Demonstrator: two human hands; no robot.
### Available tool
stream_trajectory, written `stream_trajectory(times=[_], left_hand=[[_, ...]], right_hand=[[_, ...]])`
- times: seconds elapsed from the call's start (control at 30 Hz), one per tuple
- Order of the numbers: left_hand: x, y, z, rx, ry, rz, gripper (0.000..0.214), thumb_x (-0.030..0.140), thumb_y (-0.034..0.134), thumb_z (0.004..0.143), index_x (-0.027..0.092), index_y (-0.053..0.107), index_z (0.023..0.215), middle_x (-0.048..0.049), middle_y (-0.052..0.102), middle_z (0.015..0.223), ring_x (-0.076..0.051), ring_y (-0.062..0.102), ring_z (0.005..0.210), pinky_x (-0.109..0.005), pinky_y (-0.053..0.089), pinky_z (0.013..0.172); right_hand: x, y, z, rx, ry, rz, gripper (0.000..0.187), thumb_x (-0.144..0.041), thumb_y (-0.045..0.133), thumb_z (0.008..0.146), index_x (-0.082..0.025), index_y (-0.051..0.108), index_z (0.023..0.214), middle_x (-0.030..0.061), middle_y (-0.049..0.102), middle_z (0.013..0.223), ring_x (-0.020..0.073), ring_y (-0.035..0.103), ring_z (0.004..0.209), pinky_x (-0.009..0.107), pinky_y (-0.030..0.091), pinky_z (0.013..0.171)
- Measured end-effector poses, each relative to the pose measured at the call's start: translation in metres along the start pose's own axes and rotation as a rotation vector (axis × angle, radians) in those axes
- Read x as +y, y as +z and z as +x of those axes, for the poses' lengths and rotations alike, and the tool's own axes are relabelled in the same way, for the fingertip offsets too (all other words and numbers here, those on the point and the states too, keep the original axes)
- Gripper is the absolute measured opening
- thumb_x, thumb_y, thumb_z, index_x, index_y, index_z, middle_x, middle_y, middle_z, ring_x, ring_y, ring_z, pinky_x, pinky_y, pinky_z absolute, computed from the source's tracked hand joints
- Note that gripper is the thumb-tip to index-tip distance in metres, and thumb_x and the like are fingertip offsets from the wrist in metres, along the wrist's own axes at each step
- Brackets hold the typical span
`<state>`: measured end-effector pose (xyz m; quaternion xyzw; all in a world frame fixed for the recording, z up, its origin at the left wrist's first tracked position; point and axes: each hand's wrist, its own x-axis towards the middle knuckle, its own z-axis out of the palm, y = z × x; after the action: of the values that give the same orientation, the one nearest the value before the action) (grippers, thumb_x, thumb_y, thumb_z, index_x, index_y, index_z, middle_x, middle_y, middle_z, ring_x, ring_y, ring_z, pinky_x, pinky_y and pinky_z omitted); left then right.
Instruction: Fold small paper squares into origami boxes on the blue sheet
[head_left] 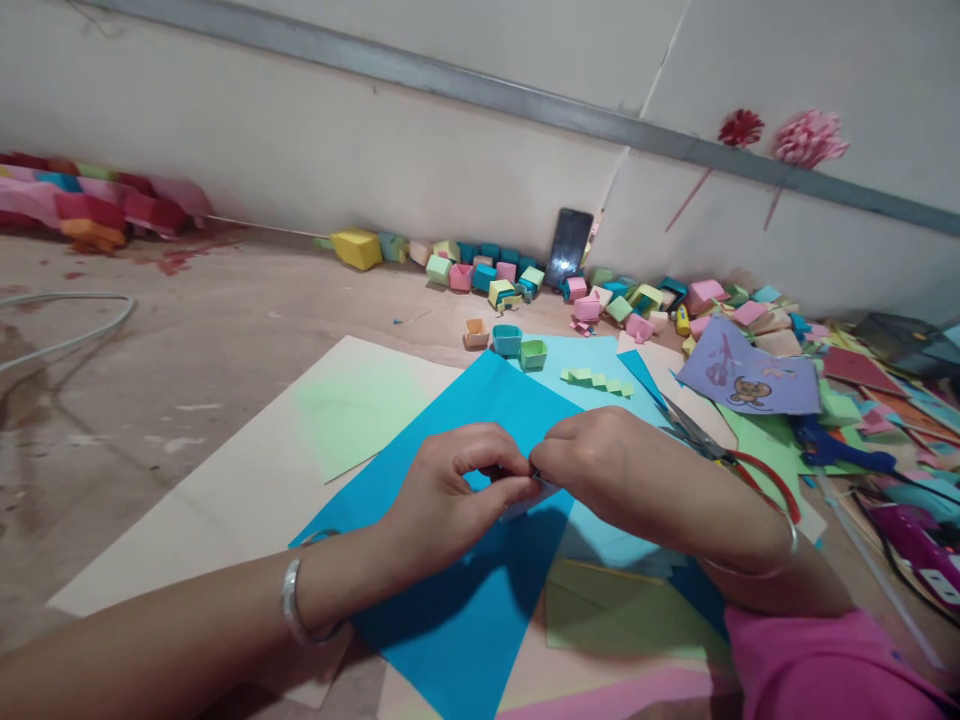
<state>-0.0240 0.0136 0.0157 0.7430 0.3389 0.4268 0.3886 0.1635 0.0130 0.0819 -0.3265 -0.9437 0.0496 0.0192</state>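
Observation:
My left hand (450,495) and my right hand (600,465) meet fingertip to fingertip above a large blue paper sheet (465,580). Both pinch a small pale piece of paper (534,490) between thumb and fingers; most of it is hidden by the fingers. A silver bangle sits on each wrist. A pink sleeve covers my right upper arm at the lower right.
Red-handled scissors (742,465) lie just right of my right hand. Several small folded paper boxes (517,345) line the wall, beside a leaning phone (568,247). Loose coloured sheets pile at the right; a beige sheet (225,500) and a cable (67,330) lie left.

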Motion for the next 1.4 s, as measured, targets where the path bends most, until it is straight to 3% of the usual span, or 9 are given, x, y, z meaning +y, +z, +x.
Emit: stream_trajectory(times=[0.13,0.27,0.37,0.47,0.57,0.77,0.93,1.1,1.4], left_hand=[[0.001,0.001,-0.001,-0.002,0.022,-0.007,0.012,0.011,0.069,0.075,0.017,0.067,0.066,0.0005,0.068,0.067,-0.01,0.061,0.063,-0.021,0.048,0.06],[0.001,0.002,-0.002,0.003,0.071,0.044,0.012,0.011,0.066,0.079,0.017,0.065,0.068,0.0006,0.067,0.068,-0.01,0.059,0.063,-0.021,0.047,0.06],[0.002,-0.001,-0.001,0.091,0.135,0.108,0.013,0.012,0.063,0.083,0.018,0.061,0.071,0.0006,0.064,0.07,-0.011,0.057,0.066,-0.022,0.047,0.061],[0.003,-0.006,0.0,0.249,0.191,0.188,0.013,0.011,0.059,0.085,0.019,0.056,0.075,0.0002,0.059,0.075,-0.012,0.055,0.072,-0.024,0.047,0.065],[0.004,-0.011,0.0,0.319,0.232,0.227,0.014,0.009,0.056,0.086,0.02,0.052,0.078,-0.0008,0.057,0.083,-0.013,0.056,0.082,-0.025,0.047,0.072],[0.005,-0.012,-0.003,0.282,0.269,0.232,0.015,0.005,0.054,0.087,0.021,0.053,0.084,-0.0002,0.061,0.089,-0.012,0.058,0.087,-0.025,0.047,0.078],[0.007,-0.014,-0.001,0.299,0.349,0.276,0.017,0.004,0.053,0.087,0.02,0.053,0.083,0.0008,0.06,0.084,-0.011,0.058,0.083,-0.021,0.047,0.074],[0.007,-0.015,-0.001,0.288,0.323,0.274,0.015,0.005,0.052,0.089,0.019,0.053,0.083,0.0005,0.06,0.083,-0.01,0.058,0.083,-0.022,0.047,0.075],[0.002,-0.014,-0.002,0.285,0.263,0.252,0.012,0.011,0.055,0.089,0.019,0.056,0.08,0.0014,0.061,0.08,-0.01,0.059,0.079,-0.021,0.047,0.074]], right_hand=[[0.007,0.0,-0.004,-0.074,-0.062,0.043,0.022,0.0,0.051,0.08,-0.018,0.056,0.069,-0.0035,0.054,0.064,0.0093,0.042,0.056,0.026,0.027,0.055],[0.009,-0.002,-0.005,-0.062,-0.044,0.052,0.019,-0.002,0.053,0.081,-0.018,0.059,0.072,-0.0038,0.054,0.063,0.0092,0.043,0.057,0.024,0.028,0.057],[0.009,-0.008,-0.006,0.059,0.008,0.065,0.018,-0.007,0.051,0.088,-0.019,0.064,0.084,-0.0006,0.062,0.074,0.0109,0.053,0.066,0.024,0.033,0.06],[0.01,-0.011,-0.005,0.224,0.053,0.123,0.014,-0.027,0.054,0.095,-0.019,0.064,0.1,0.003,0.067,0.088,0.0133,0.059,0.078,0.025,0.039,0.069],[0.011,-0.007,-0.001,0.29,0.031,0.15,0.036,-0.046,0.067,0.084,-0.018,0.063,0.106,0.0034,0.068,0.088,0.0153,0.061,0.079,0.026,0.042,0.069],[0.01,0.006,0.013,0.433,0.061,0.226,0.012,-0.026,0.072,0.082,-0.017,0.069,0.088,-0.0002,0.07,0.076,0.0118,0.062,0.068,0.022,0.041,0.064],[0.008,0.007,0.015,0.54,0.021,0.243,0.004,-0.02,0.076,0.077,-0.018,0.072,0.078,-0.002,0.071,0.069,0.0107,0.062,0.062,0.021,0.04,0.058],[0.007,0.007,0.016,0.595,-0.012,0.236,0.006,-0.018,0.077,0.076,-0.019,0.073,0.072,-0.0032,0.071,0.065,0.0099,0.062,0.058,0.019,0.04,0.056],[0.014,0.009,0.02,0.578,0.009,0.227,0.007,-0.015,0.077,0.075,-0.019,0.073,0.071,-0.0032,0.072,0.066,0.0096,0.063,0.059,0.019,0.039,0.056]])
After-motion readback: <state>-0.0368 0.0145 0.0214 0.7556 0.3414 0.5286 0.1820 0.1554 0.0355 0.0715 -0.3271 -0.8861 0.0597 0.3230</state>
